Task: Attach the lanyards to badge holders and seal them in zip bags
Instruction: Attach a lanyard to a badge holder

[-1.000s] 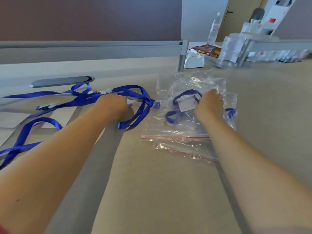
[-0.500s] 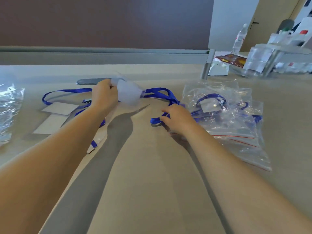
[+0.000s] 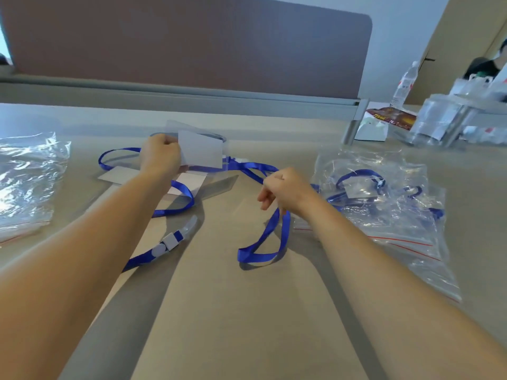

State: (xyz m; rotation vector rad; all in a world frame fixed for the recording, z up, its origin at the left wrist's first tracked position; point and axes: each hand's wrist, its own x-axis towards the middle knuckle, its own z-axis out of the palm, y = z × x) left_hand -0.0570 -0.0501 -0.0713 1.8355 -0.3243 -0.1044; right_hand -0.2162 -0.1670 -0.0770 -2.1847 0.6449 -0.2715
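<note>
- Badge holder (image 3: 201, 152) sits pinched at its left edge in my left hand (image 3: 162, 157), lifted off the desk (image 3: 247, 311) toward the far edge, so its clip end is free to take a lanyard.
- My right hand (image 3: 285, 192) is curled round a blue lanyard (image 3: 263, 242) near mid-desk; the strap hangs from my fist in a loop that rests on the desk, which I judge keeps it untangled while I look for its clip.
- A second lanyard's clip (image 3: 168, 242) lies on the desk near my left forearm, its strap running back under the holder.
- White cards (image 3: 118, 175) lie flat below the raised holder.
- Filled zip bags (image 3: 384, 204) are stacked toward the right edge, apart from the loose work, lanyards visible inside.
- Empty bags (image 3: 27, 182) wait at the left edge, within reach for sealing later.
</note>
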